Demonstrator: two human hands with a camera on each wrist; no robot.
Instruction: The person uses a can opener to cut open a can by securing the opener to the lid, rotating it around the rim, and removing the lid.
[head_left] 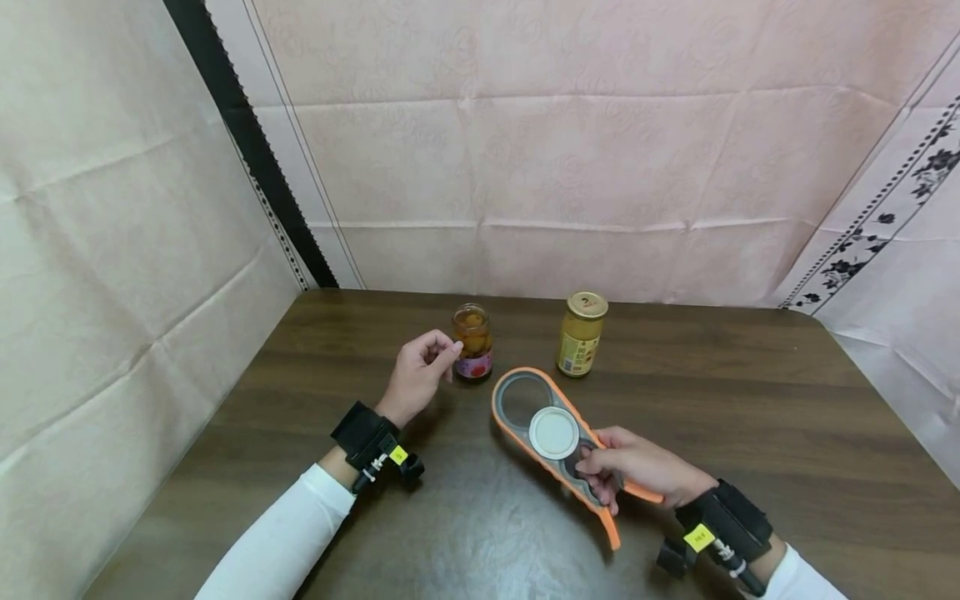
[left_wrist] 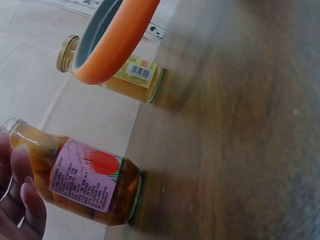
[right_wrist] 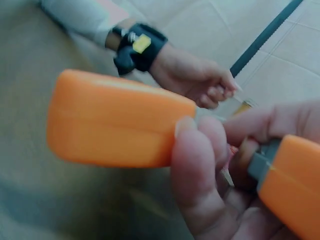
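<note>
My right hand [head_left: 637, 467] grips an orange and grey tool [head_left: 504, 417] with several round openings, fingers curled through its lower part. A white round lid [head_left: 554, 432] sits in the tool's middle. In the right wrist view, orange parts [right_wrist: 120, 120] lie on both sides of my fingers. My left hand [head_left: 420, 375] hangs loosely curled beside the neck of an upright glass jar [head_left: 472, 337], holding nothing that I can see. That jar has a bare rim [left_wrist: 15, 122], a purple label [left_wrist: 85, 175] and brownish contents. Whether my fingers touch it, I cannot tell.
A yellow-labelled jar [head_left: 579, 337] with a gold lid stands upright at the back of the brown wooden table [head_left: 750, 400], right of the first jar. Pale cloth [head_left: 585, 167] hangs behind the table and at its left side.
</note>
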